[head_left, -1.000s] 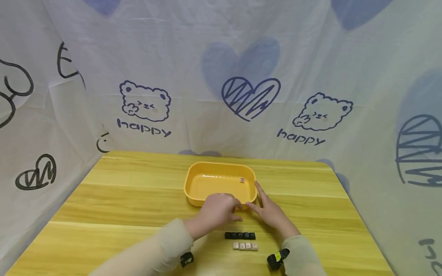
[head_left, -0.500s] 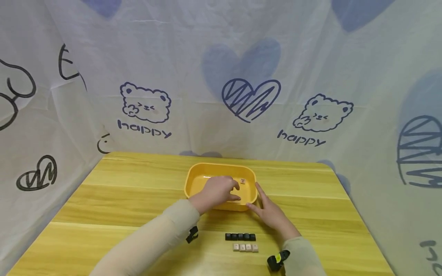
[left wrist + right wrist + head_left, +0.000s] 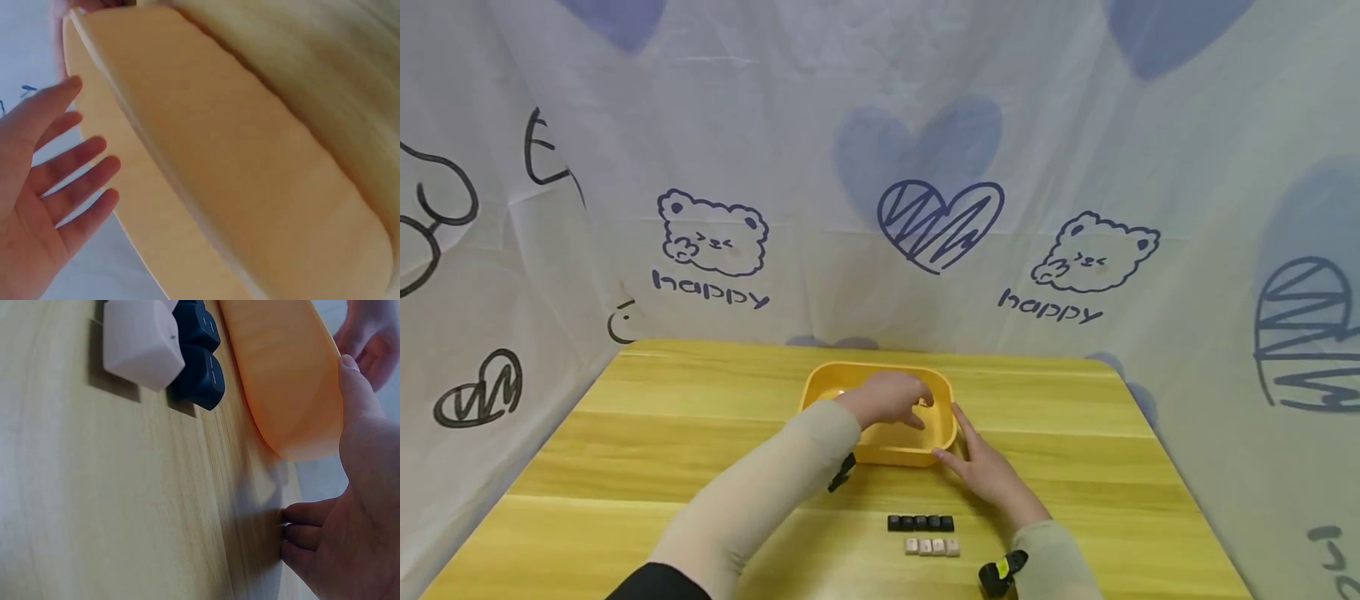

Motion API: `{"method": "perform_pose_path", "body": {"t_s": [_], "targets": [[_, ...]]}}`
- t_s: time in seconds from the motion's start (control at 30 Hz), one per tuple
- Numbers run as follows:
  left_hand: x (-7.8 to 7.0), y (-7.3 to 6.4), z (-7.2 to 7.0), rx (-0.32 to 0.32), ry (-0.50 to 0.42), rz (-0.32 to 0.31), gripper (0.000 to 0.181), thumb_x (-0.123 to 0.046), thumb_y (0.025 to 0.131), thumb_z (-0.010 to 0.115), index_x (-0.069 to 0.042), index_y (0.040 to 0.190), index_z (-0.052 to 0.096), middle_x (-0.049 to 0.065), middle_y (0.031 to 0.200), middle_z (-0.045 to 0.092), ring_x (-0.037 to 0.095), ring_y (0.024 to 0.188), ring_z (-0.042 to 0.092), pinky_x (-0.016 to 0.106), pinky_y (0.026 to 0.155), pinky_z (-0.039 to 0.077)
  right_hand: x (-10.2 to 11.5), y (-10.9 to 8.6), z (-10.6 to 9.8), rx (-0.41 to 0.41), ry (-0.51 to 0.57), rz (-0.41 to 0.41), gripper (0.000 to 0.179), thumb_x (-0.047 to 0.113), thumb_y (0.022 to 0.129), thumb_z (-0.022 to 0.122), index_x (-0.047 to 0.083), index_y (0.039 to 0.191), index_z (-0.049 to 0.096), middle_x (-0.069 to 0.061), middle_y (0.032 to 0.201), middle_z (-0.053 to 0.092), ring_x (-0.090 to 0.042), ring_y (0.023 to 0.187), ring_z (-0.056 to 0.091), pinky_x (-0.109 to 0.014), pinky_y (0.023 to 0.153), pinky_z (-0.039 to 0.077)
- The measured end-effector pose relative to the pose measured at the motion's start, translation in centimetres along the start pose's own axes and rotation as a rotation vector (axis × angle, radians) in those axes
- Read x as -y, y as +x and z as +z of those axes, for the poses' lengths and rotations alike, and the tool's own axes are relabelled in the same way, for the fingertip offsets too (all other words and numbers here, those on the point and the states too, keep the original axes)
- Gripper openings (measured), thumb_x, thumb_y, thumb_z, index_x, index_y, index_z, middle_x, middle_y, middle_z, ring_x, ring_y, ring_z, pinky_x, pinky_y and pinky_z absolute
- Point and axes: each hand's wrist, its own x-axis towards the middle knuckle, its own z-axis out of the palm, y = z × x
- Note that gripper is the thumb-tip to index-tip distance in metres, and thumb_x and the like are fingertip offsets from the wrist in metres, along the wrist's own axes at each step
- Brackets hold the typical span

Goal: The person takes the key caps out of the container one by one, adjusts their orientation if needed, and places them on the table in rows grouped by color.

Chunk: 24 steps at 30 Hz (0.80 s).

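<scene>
My left hand point(image 3: 891, 398) is inside a yellow plastic bin point(image 3: 880, 457), its fingers loosely bent near the bin's right end. In the left wrist view that hand point(image 3: 56, 187) has spread fingers and nothing between them. A small light keycap point(image 3: 924, 403) in the bin is partly hidden by the fingers; touch cannot be told. My right hand point(image 3: 988, 471) steadies the bin's near right corner, thumb at the front and forefinger along the side. In the right wrist view the thumb point(image 3: 353, 387) lies against the bin wall, while other fingertips reach the tabletop.
In front of the bin lie a row of several black keycaps point(image 3: 921, 523) and, nearer, a row of several whitish keycaps point(image 3: 932, 547). The wooden table point(image 3: 700, 450) is backed by a white printed cloth point(image 3: 820, 275).
My left hand has moved from the bin's front rim forward into the bin, then right toward the keycap. The right hand has stayed at the corner.
</scene>
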Motion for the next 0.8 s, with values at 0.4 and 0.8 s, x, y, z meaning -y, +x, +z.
{"method": "perform_pose_path", "body": {"t_s": [0.4, 0.8], "targets": [[0.8, 3.1, 1.4, 0.123, -0.065, 0.023, 0.047, -0.03, 0.086, 0.076, -0.011, 0.128, 0.064, 0.0, 0.127, 0.063, 0.016, 0.115, 0.058, 0.029, 0.098, 0.043, -0.7, -0.4, -0.1, -0.009, 0.003, 0.022, 0.085, 0.054, 0.094, 0.056, 0.029, 0.158, 0.006, -0.025, 0.153, 0.028, -0.052, 0.127, 0.041, -0.066, 0.1, 0.032], [1.2, 4.6, 2.1, 0.221, -0.044, 0.015, 0.052, -0.032, 0.089, 0.072, -0.011, 0.134, 0.059, 0.003, 0.132, 0.059, 0.017, 0.12, 0.055, 0.029, 0.101, 0.041, -0.5, 0.2, 0.2, -0.006, 0.002, 0.002, 0.085, 0.053, 0.094, 0.057, 0.026, 0.158, 0.008, -0.024, 0.153, 0.028, -0.051, 0.128, 0.04, -0.065, 0.102, 0.031]]}}
